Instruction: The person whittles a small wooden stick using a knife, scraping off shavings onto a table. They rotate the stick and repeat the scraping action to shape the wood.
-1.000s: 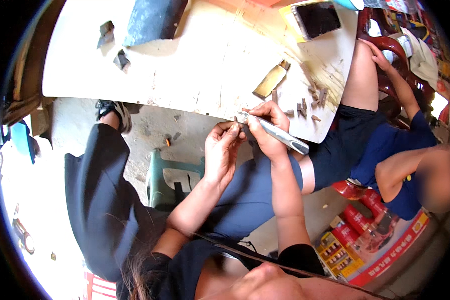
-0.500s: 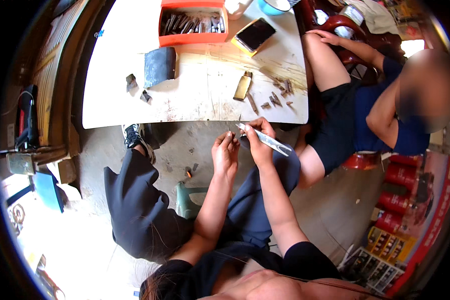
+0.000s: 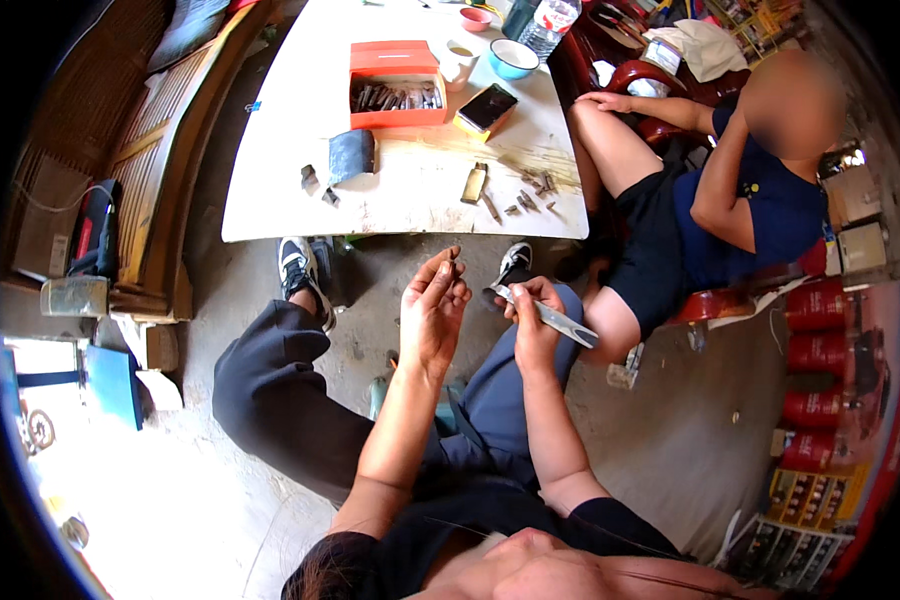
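Observation:
Over my lap, my left hand [image 3: 434,312] is raised with thumb and fingers pinched around a small dark brown piece [image 3: 453,256]. My right hand [image 3: 536,322] wraps round a flat silver knife-like tool [image 3: 568,328] with a notched rear end; its front end is partly hidden by the fingers. By that hand's fingertips is a dark rounded thing [image 3: 491,298] I cannot make out. In front of both hands, the white table [image 3: 280,215] carries small brown pieces [image 3: 526,201], a narrow yellowish box [image 3: 474,184] and a curved dark sheet [image 3: 352,158].
At the table's far side stand an orange-red box [image 3: 398,115] of dark sticks, a phone [image 3: 488,108] on a yellow box, a blue-rimmed bowl [image 3: 513,60] and a water bottle [image 3: 552,25]. Another person [image 3: 750,215] sits close on the right. A wooden bench [image 3: 160,150] is on the left.
My left hand has lifted the small piece away from the tool, and the hands are farther apart. The right hand has lowered slightly; the view has shifted, showing more of the table's far side.

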Demonstrator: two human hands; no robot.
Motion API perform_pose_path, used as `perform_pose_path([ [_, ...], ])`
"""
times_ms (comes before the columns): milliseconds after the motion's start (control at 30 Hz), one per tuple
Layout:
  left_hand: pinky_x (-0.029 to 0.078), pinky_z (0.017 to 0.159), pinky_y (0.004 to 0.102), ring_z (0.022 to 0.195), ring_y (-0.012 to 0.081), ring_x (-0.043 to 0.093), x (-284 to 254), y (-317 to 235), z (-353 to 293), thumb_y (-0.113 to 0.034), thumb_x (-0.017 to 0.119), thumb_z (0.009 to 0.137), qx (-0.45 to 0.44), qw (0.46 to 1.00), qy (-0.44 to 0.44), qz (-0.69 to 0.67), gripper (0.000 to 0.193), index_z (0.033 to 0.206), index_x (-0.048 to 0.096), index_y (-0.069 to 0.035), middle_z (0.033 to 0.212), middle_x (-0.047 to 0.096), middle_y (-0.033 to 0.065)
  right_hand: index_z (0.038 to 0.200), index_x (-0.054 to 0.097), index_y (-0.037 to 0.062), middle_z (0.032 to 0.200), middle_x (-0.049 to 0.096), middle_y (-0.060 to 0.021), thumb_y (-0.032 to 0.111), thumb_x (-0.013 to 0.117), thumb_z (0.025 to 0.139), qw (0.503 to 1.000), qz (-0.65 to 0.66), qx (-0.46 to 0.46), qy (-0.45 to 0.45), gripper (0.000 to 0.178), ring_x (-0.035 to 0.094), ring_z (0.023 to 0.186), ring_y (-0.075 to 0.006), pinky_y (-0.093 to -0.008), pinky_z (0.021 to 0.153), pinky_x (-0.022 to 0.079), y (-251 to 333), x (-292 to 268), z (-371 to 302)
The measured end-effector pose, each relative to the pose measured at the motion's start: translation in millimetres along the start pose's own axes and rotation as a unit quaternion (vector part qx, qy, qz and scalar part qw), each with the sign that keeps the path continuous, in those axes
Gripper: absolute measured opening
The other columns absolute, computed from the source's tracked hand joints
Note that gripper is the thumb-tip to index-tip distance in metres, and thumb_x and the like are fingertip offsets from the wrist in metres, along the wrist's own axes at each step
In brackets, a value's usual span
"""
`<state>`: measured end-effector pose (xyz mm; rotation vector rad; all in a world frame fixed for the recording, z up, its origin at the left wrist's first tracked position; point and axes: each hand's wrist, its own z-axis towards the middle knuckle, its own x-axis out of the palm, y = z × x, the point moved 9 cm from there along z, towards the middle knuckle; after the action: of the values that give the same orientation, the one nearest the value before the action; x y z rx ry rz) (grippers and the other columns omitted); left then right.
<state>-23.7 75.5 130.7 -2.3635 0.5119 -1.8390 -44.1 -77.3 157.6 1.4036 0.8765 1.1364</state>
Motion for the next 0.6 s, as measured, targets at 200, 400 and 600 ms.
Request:
perform_pose_path([
  [200, 0.042, 0.064, 0.0221, 0.066, 0.009, 0.048, 53, -20, -65, -0.01, 0.055, 0.092, 0.013, 0.997, 0.063, 0.032, 0.024, 0.112, 0.058, 0.002, 0.09, 0.061, 0.0059, 0.087, 0.053, 0.0027, 0.077, 0.058, -0.0021, 0.001, 0.063, 0.083, 0.995, -0.026, -0.089, 0.04, 0.011, 0.053, 0.062, -0.0049, -0.0184, 0.059, 0.045, 91, 23, -40],
  [400, 0.041, 0.06, 0.0233, 0.062, 0.0096, 0.049, 87, -11, -96, -0.012, 0.057, 0.091, -0.002, 0.991, 0.112, 0.079, 0.024, 0.11, 0.059, 0.002, 0.088, 0.061, 0.0054, 0.09, 0.052, 0.0002, 0.077, 0.05, -0.0026, -0.01, 0.06, 0.08, 0.976, -0.021, -0.185, 0.11, 0.017, 0.047, 0.068, -0.0057, -0.0209, 0.068, 0.047, 152, 33, -67],
  [600, 0.042, 0.059, 0.0244, 0.062, 0.0104, 0.05, 93, -11, -101, -0.012, 0.062, 0.088, 0.003, 0.987, 0.123, 0.104, 0.022, 0.105, 0.058, 0.001, 0.089, 0.06, 0.0069, 0.089, 0.051, 0.0009, 0.076, 0.05, -0.0023, -0.01, 0.057, 0.08, 0.961, -0.02, -0.252, 0.116, 0.016, 0.048, 0.07, -0.009, -0.0397, 0.096, 0.046, 170, 44, -68],
])
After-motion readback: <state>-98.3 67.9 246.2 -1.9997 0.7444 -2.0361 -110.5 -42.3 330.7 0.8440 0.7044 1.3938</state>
